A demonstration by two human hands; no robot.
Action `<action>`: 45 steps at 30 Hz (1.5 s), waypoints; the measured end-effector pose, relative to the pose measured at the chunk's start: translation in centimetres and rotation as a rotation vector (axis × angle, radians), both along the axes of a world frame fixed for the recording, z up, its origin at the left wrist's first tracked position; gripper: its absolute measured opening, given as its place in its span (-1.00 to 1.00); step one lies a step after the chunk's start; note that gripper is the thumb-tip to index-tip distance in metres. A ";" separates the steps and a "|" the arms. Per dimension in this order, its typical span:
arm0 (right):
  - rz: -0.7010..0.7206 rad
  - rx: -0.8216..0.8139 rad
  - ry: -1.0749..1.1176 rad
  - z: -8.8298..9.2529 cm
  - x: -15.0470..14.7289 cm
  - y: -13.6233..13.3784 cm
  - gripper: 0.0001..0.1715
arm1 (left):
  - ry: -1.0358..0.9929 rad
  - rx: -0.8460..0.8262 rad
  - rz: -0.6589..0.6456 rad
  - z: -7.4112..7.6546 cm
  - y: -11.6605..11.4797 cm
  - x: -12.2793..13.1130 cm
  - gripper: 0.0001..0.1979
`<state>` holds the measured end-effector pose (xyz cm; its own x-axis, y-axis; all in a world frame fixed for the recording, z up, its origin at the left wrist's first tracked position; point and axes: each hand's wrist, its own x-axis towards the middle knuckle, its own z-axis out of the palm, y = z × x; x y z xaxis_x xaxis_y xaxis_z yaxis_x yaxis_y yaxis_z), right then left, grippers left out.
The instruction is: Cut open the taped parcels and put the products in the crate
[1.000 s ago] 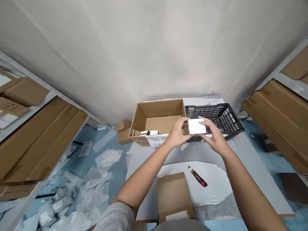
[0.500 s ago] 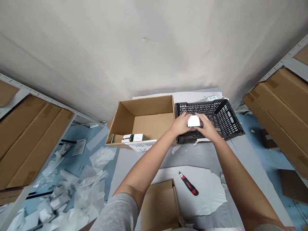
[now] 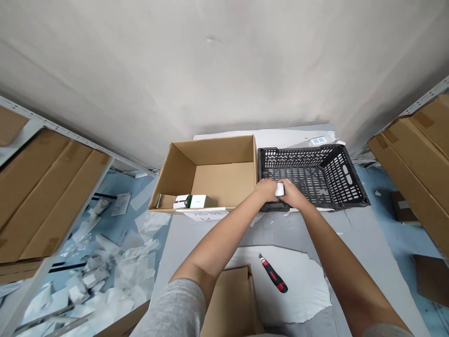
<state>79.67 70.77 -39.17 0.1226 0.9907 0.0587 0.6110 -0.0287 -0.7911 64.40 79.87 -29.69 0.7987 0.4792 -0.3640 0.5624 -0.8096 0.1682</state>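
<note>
My left hand (image 3: 267, 190) and my right hand (image 3: 293, 194) are close together over the near side of a black plastic crate (image 3: 345, 175). Between them they grip a small white object (image 3: 279, 189) with rounded corners and a dark lower edge; my fingers cover much of it, and its kind is unclear. To the left of the crate stands an open cardboard box (image 3: 224, 149). Small white cartons (image 3: 199, 201) sit in its near left corner, one with a green edge. A handwritten white paper label (image 3: 206, 215) hangs on the box's front.
On a white sheet (image 3: 305, 281) nearer to me lies a red and black utility knife (image 3: 274, 274), blade out. A smaller cardboard box (image 3: 229, 299) is beside it. Shelves with large cartons (image 3: 49, 187) flank the table. Paper and plastic scraps (image 3: 115, 276) litter the floor at left.
Both hands have come slightly nearer to me and closer together. The white object now shows a narrower face, as if turned. My view has shifted slightly.
</note>
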 end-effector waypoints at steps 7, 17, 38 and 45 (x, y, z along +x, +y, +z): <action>0.028 -0.174 0.380 -1.7 1.5 -0.3 -0.35 | 0.031 -0.073 0.062 -0.4 -0.1 0.4 -0.37; -0.027 -0.126 0.320 -3.4 1.4 -0.2 -0.15 | 0.001 -0.066 0.060 -1.2 0.2 0.7 -0.32; -0.278 0.044 0.001 0.3 -1.7 -3.3 -0.37 | -0.475 0.129 0.062 1.4 -3.4 -6.3 -0.54; -0.288 -0.076 -0.042 1.9 -1.6 -2.2 -0.45 | -0.427 0.109 0.128 1.4 -4.2 -7.5 -0.55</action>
